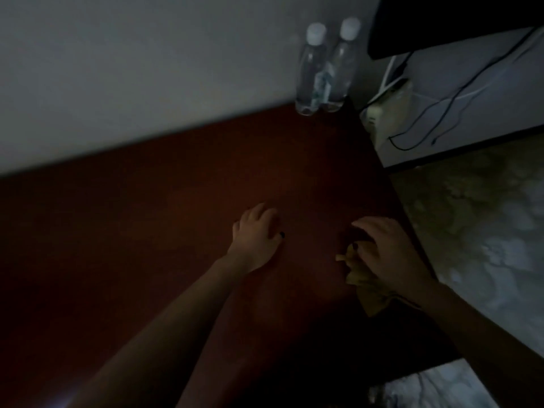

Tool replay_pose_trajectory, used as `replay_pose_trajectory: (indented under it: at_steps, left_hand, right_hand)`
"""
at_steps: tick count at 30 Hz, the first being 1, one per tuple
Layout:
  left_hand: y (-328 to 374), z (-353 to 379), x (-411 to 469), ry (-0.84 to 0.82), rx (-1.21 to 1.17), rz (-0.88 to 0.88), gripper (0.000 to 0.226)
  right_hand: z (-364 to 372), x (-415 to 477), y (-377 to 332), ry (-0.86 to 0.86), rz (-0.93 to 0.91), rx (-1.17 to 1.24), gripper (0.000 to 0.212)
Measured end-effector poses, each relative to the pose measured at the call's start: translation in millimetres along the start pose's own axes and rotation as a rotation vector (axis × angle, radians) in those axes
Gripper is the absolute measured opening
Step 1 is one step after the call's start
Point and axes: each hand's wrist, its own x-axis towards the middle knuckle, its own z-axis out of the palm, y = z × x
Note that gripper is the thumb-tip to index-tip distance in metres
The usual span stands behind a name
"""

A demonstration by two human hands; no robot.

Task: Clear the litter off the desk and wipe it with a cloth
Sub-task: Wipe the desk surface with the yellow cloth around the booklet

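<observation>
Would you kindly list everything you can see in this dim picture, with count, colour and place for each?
clear plastic bottles with white caps: two, clear, upright side by side at the desk's far corner, against the wall
yellow cloth: one, yellow, crumpled on the desk near its right edge
reddish-brown wooden desk: one, reddish-brown, across the middle of the view
dark flat screen: one, black, top right, partly out of frame
thin cables: several, black and white, hanging below the screen
patterned floor: one, pale grey, right of the desk
plain wall: one, whitish, behind the desk
left hand: one, rests on the desk, left of the cloth
right hand: one, holds the cloth
</observation>
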Motion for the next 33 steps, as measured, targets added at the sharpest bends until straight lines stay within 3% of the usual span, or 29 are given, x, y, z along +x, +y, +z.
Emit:
replay_pose_trajectory:
  at_steps: [6,10,17,23,27,33]
  left_hand:
    - [15,-1,47,0.01,0.08,-0.191,0.103]
    - [4,-4,58,-0.055,0.088,-0.302,0.12]
    - [-11,-5,57,-0.115,0.098,-0.223,0.131]
    - [-12,1,55,-0.113,0.111,-0.201,0.132]
    - [-12,2,54,-0.104,0.086,-0.187,0.131]
    - [-15,5,46,-0.02,0.033,-0.151,0.126]
  right_hand:
    - [37,-66,21,-0.145,0.007,-0.386,0.062]
    - [46,-39,28,-0.179,-0.005,-0.517,0.062]
    - [33,106,43,-0.186,-0.054,-0.5,0.058]
    - [23,189,22,-0.176,0.152,-0.331,0.054]
    - [28,150,23,-0.184,0.069,-0.398,0.057]
    - [63,15,2,-0.202,-0.062,-0.464,0.063]
